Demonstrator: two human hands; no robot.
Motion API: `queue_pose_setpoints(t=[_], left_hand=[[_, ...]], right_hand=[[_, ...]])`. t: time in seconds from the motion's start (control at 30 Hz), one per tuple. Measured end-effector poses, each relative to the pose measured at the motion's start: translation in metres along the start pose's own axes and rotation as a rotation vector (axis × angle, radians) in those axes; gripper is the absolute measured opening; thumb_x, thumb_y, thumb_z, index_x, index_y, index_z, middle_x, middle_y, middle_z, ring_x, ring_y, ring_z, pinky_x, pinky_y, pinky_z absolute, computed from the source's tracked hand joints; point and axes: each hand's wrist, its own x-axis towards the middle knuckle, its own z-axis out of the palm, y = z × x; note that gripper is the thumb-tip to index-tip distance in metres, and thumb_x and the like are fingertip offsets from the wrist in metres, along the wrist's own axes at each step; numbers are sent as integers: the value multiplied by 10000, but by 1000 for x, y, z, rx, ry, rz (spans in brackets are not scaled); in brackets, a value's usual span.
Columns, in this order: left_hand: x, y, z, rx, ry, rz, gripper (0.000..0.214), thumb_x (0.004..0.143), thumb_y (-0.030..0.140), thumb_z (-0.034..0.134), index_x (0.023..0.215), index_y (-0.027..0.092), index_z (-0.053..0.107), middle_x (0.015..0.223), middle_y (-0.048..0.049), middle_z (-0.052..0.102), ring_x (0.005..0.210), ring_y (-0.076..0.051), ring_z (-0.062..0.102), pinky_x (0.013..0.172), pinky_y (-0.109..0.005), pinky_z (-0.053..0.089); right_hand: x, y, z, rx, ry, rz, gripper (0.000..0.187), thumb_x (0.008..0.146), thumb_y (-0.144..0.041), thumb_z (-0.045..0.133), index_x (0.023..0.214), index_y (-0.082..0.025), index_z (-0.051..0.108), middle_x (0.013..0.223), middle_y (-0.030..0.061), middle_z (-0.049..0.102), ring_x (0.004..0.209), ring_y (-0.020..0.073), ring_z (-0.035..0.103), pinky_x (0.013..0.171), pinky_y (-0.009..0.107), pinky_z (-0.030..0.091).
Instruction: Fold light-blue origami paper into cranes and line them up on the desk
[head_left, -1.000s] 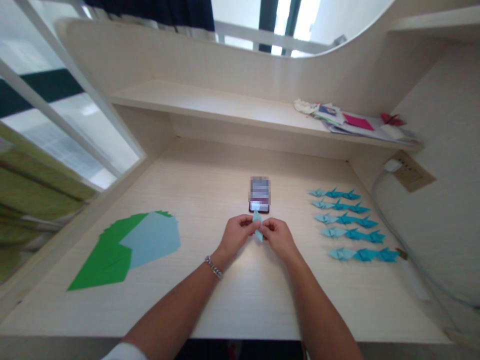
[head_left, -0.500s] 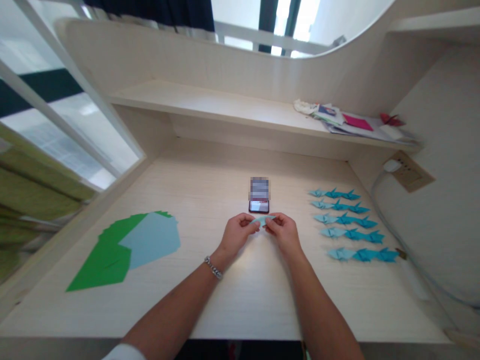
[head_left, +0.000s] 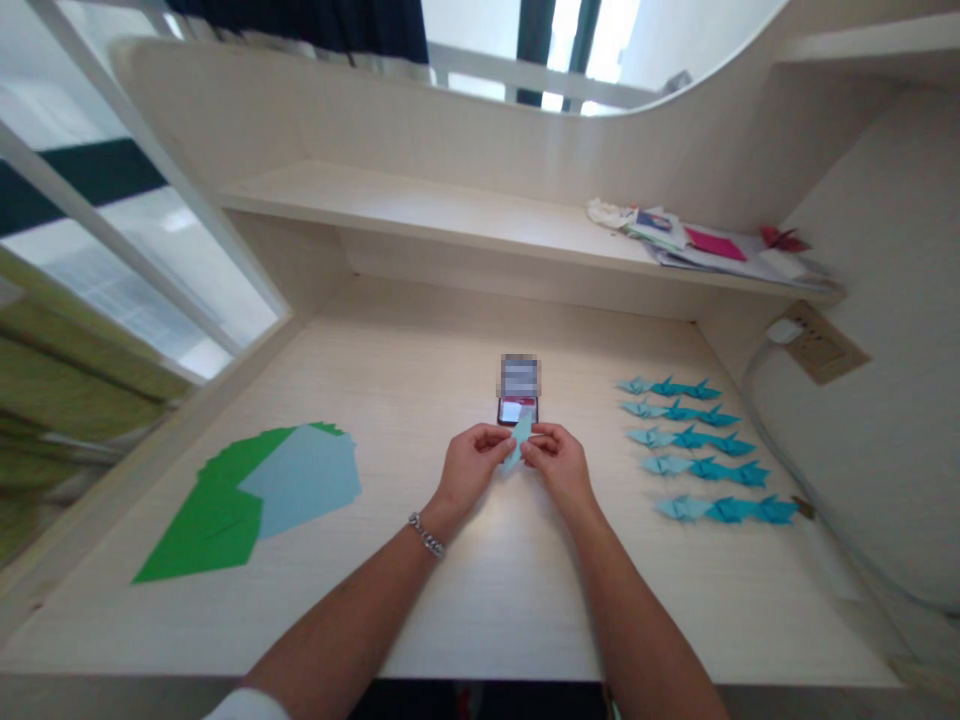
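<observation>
Between my two hands is a small folded piece of light blue paper [head_left: 520, 440], narrow and standing lengthwise, its upper tip overlapping the phone's lower end. My left hand [head_left: 474, 462] pinches its left side with thumb and fingers. From the right, my right hand [head_left: 559, 460] grips the other side in the same way. Just beyond the fingers lies a phone [head_left: 519, 378] with its screen lit and partly blurred out. To the right, several folded blue paper cranes [head_left: 705, 468] sit in rows, paler ones at the left of each row.
Fanned green paper sheets [head_left: 202, 520] and light blue sheets [head_left: 311, 480] lie on the desk [head_left: 420, 340] at left. A shelf [head_left: 450, 212] at the back carries papers and a pink sheet [head_left: 715, 244]. At right, a cable [head_left: 757, 400] runs from a wall socket [head_left: 821, 345].
The folded paper has turned from lying crosswise to pointing lengthwise toward the phone. Both hands have shifted slightly and still pinch it.
</observation>
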Motion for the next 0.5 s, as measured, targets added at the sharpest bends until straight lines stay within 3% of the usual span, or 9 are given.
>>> queue_pose_setpoints(t=[0.5], left_hand=[[1,1,-1,-89,-25,-16,308,617,248,756,884,140,645,780,-57,688,704,-162,647,679,-301,524]], right_hand=[[0,0,0,-33,53,-68,264,607,-295,743,816,-163,651,754,47,697,666,173,641,632,309,519]])
